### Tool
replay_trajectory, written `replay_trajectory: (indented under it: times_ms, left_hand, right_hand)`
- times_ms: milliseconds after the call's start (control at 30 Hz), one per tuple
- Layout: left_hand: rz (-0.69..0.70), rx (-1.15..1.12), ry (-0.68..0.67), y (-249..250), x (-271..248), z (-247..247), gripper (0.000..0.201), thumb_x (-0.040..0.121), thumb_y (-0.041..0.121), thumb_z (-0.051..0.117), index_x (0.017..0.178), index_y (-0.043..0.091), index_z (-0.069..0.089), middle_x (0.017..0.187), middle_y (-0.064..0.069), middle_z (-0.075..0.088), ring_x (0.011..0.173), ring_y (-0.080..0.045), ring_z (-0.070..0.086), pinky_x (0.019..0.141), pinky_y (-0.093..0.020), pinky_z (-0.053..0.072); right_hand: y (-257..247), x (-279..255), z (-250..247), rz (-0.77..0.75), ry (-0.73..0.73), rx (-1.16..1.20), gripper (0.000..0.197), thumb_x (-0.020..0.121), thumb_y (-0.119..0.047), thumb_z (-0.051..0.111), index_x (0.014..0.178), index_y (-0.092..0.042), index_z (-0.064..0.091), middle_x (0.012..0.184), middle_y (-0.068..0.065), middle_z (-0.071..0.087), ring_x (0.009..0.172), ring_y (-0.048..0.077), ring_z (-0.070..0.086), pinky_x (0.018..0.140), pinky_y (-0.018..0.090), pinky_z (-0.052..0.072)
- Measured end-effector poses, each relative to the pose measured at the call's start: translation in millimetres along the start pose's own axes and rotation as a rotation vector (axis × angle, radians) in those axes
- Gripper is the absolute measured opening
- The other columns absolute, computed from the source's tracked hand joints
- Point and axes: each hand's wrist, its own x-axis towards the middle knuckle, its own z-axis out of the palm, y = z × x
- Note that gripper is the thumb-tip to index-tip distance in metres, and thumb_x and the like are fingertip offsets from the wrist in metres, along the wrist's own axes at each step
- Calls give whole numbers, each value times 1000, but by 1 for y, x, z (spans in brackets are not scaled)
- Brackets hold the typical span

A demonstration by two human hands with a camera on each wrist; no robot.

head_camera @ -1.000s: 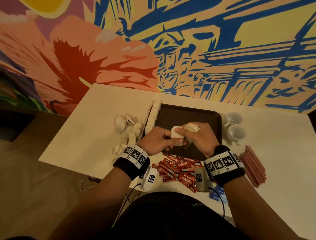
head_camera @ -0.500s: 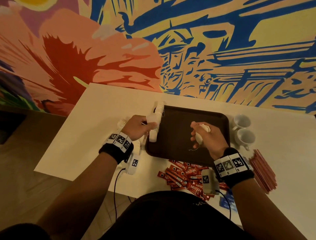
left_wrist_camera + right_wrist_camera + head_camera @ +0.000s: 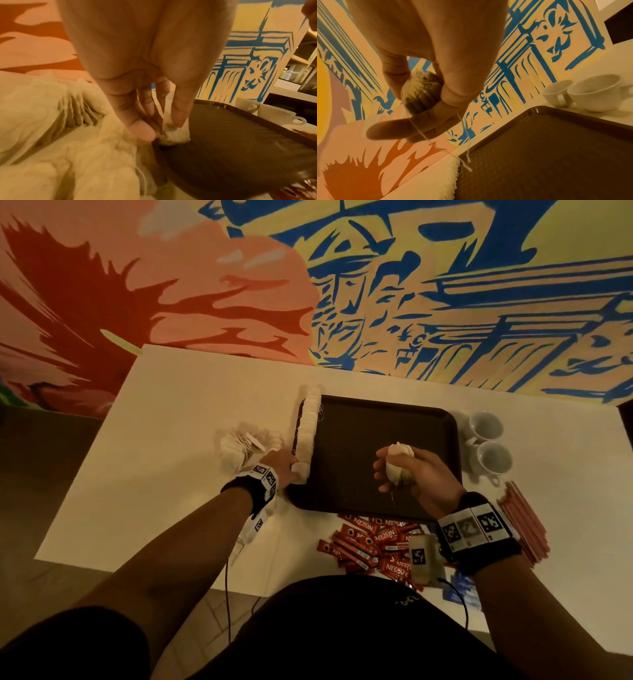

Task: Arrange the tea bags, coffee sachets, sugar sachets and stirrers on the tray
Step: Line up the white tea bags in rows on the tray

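Fingers (image 3: 178, 116) of our left hand (image 3: 282, 462) pinching a tea bag (image 3: 301, 477) at the tea-bag row (image 3: 308, 426) on the tray's (image 3: 376, 501) left edge, our right hand (image 3: 416, 474) gripping a bunched tea bag (image 3: 397, 462) above the tray, coffee sachets (image 3: 370, 542) on the tabletop (image 3: 171, 474).

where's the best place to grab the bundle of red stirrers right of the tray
Take the stirrers across the middle of their length, from above, thumb on one long side and fingers on the other. They lie flat and parallel on the table in a slim bundle, so a mid-length grip would likely keep them together. The right hand is nearest, but holds tea bags.
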Motion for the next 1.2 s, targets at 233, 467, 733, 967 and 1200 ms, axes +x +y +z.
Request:
replay_trajectory:
  times_ms: [233,467,733,967,1200]
  left_hand:
    - [-8,39,48,0,17,18,37,100,32,52,130,12,61,131,-10,61,120,-30,57,102,-34,41]
    - [-30,-97,192,-4,19,19,11,95,27,53,105,24,56,102,-4,63,93,-27,62,81,-37,51]
    - [9,-143,309,0,10,20,14,95,27,60,104,21,51,104,0,56,90,-23,58,83,-41,52]
    - [52,67,87,5,0,39,28,95,32,61,120,20,66,123,-5,61,108,-29,63,95,-39,53]
    - [32,128,81,9,-5,37,29,96,24,60,124,25,66,128,-4,61,114,-28,61,98,-40,52]
  right_hand:
    - [2,7,3,6,-1,-52,24,104,-13,49,116,-2,67,106,17,68,90,26,69,69,35,59]
    - [2,11,5,30,0,-61,22,103,-13,51,114,-3,68,105,16,69,90,25,69,68,34,59]
    - [1,14,5,24,-36,-47,23,104,-9,47,115,-3,67,107,17,67,92,26,68,72,36,59]
    - [-1,13,6,46,-102,31,40,105,-13,31,124,-2,64,110,18,66,95,27,66,77,37,60]
    - [1,9,1,37,-107,28,38,107,-13,31,128,-5,61,114,19,67,98,29,67,80,36,60]
